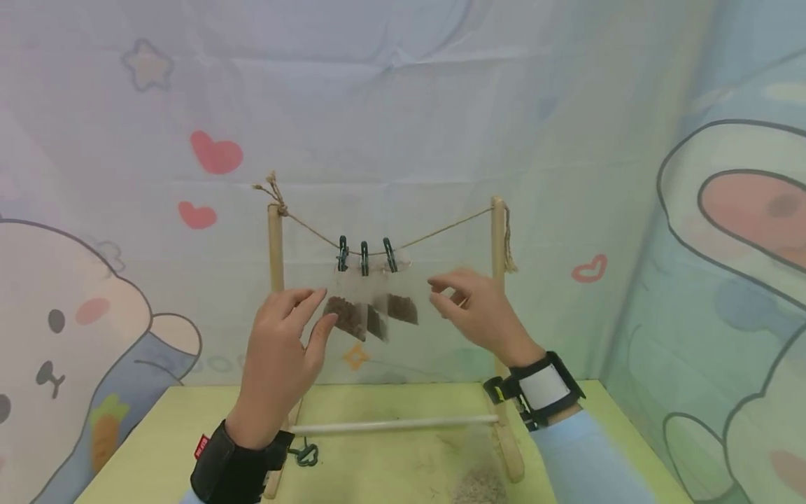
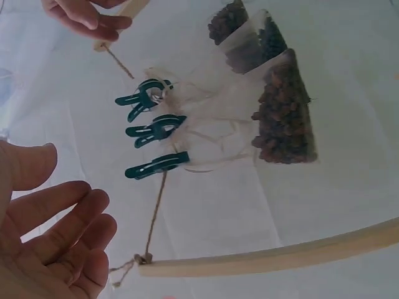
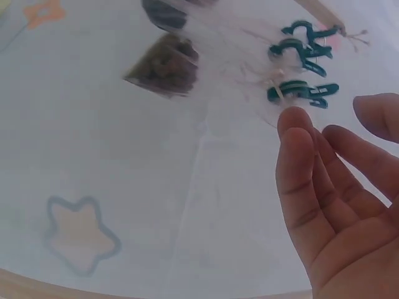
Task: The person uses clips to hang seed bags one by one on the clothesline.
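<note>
My left hand (image 1: 283, 336) and right hand (image 1: 475, 308) are both loose, grasping nothing, either side of three bags (image 1: 345, 317) hanging mid-frame in the head view. Green clips (image 1: 364, 259) fasten them to the string (image 1: 447, 227), so I judge those three done. A filled bag (image 1: 478, 486) at bottom right of centre remains unhung; lower left of centre lies what looks like a spare clip (image 1: 306, 455).

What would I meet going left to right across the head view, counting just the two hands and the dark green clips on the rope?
Left hand → left clip → middle clip → right clip → right hand.
</note>
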A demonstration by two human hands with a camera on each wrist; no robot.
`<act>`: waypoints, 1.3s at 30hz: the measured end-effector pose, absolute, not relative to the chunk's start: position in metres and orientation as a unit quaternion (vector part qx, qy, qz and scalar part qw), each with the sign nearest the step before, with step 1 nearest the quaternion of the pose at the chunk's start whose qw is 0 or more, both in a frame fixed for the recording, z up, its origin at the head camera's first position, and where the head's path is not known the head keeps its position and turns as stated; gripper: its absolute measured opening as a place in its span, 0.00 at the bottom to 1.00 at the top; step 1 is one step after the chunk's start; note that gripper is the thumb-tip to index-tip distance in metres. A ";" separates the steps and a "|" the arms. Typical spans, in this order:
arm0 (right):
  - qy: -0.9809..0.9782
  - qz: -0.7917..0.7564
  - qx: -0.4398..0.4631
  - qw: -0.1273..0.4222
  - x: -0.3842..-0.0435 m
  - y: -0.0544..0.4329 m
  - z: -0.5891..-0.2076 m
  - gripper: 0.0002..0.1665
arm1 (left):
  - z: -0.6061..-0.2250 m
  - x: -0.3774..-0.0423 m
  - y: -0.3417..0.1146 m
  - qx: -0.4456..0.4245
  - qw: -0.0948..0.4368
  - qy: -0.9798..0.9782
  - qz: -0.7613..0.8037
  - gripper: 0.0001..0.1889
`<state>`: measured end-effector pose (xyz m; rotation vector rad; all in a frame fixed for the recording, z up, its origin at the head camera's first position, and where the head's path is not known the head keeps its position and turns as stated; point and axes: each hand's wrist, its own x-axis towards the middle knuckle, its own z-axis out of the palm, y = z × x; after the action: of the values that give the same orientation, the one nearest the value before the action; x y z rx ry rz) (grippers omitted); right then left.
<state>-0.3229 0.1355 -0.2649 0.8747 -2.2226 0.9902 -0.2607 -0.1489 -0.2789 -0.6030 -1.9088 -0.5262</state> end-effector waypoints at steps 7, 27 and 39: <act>-0.786 0.383 0.314 0.369 -0.310 0.141 -0.329 0.16 | -0.326 -0.260 -0.156 -0.205 0.535 -0.785 -0.238 0.19; -0.837 0.436 0.153 0.292 -0.284 0.154 -0.448 0.16 | -0.450 -0.268 -0.167 -0.137 0.468 -0.845 -0.222 0.16; -0.855 0.441 0.138 0.235 -0.283 0.141 -0.471 0.13 | -0.476 -0.277 -0.181 -0.121 0.430 -0.870 -0.209 0.16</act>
<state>-0.2827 0.1407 -0.4710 0.3792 -2.3461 1.2111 -0.2773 -0.1807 -0.4762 -0.3007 -2.1700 -0.5210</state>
